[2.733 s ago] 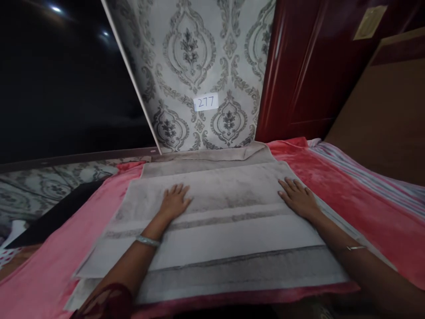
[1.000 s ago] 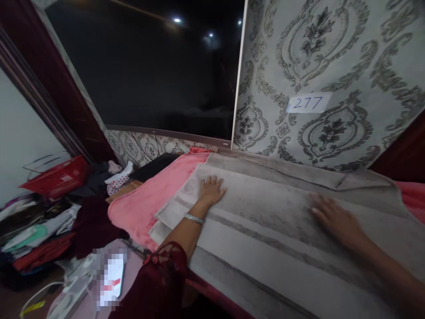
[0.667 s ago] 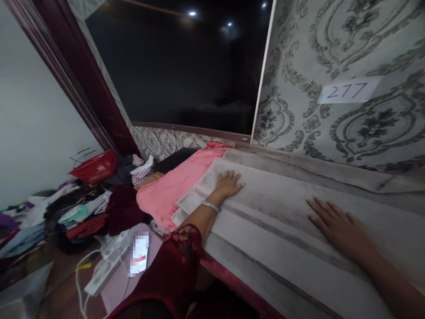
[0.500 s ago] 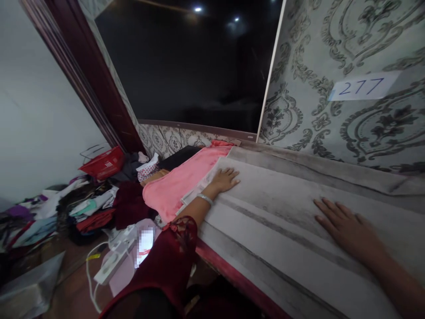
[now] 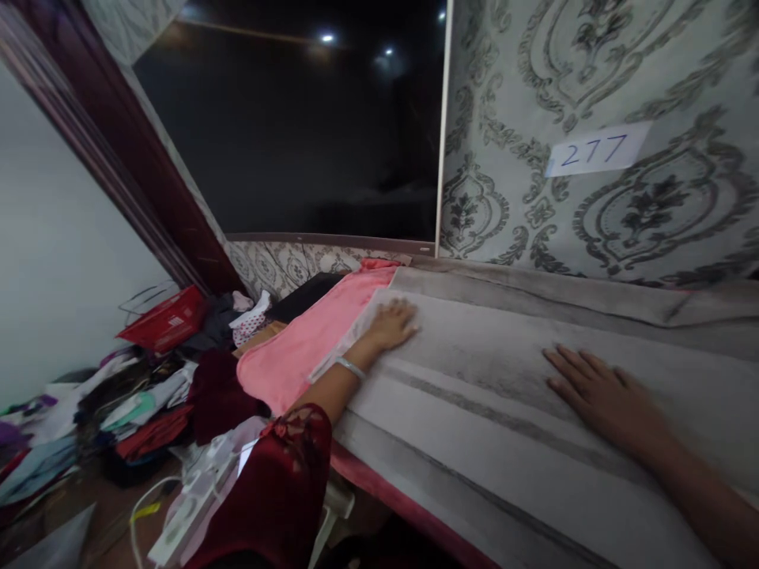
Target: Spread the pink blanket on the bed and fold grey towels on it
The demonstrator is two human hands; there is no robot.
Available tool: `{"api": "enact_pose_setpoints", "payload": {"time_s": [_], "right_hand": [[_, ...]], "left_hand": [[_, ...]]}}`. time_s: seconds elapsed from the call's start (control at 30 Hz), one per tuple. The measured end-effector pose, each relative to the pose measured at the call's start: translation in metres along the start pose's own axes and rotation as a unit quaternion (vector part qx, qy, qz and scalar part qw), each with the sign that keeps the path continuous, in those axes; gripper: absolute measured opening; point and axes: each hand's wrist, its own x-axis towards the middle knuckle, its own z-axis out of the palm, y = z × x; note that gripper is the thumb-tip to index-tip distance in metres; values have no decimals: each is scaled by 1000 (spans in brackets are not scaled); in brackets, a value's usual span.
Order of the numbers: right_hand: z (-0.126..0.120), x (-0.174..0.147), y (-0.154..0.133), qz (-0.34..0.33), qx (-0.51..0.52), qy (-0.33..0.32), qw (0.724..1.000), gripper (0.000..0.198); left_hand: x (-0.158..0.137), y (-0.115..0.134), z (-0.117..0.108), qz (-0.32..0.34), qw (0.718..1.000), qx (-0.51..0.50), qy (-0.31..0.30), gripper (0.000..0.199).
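A grey folded cloth (image 5: 474, 423) with darker streaks lies spread over the table, its layers showing as long bands. My left hand (image 5: 391, 322) rests flat on its upper left part, near the cloth's left edge, fingers spread. Farther right, my right hand (image 5: 598, 395) lies palm down on the same cloth with its fingers apart. Neither hand grips anything. Beyond the left edge, a pink cloth (image 5: 308, 328) sticks out from beneath the grey one. A silver bracelet (image 5: 350, 367) circles my left wrist.
Against the patterned wall hangs a large dark screen (image 5: 308, 126). Heaped clothes (image 5: 142, 411) and a red basket (image 5: 166, 320) fill the floor area at left. A white power strip (image 5: 178, 521) with a cable lies near my left sleeve. A paper marked 277 (image 5: 598, 148) is on the wall.
The view has turned slightly to the right, so everything sits a little farther left. Both hands stay flat on the grey cloth, in nearly the same places.
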Motion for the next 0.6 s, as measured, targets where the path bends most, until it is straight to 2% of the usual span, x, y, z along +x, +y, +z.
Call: {"api": "enact_pose_setpoints", "payload": {"time_s": [0.03, 0.1, 0.23, 0.33, 0.47, 0.6], "right_hand": [[-2, -1, -2, 4, -2, -8, 1000, 76], [-5, -1, -6, 9, -8, -15, 1000, 76], [-8, 0, -7, 17, -7, -23, 1000, 73], [-11, 4, 6, 36, -6, -48, 998, 73], [-21, 7, 58, 115, -27, -53, 992, 73], [-27, -7, 143, 221, -51, -27, 974, 72]], "left_hand": [[8, 11, 4, 50, 998, -10, -22, 65], [24, 24, 11, 89, 994, -27, -49, 66], [53, 20, 13, 56, 997, -35, -46, 66], [68, 9, 11, 20, 998, -29, -43, 65], [75, 6, 9, 2, 999, -26, -46, 66], [75, 8, 10, -5, 999, -27, -34, 65]]}}
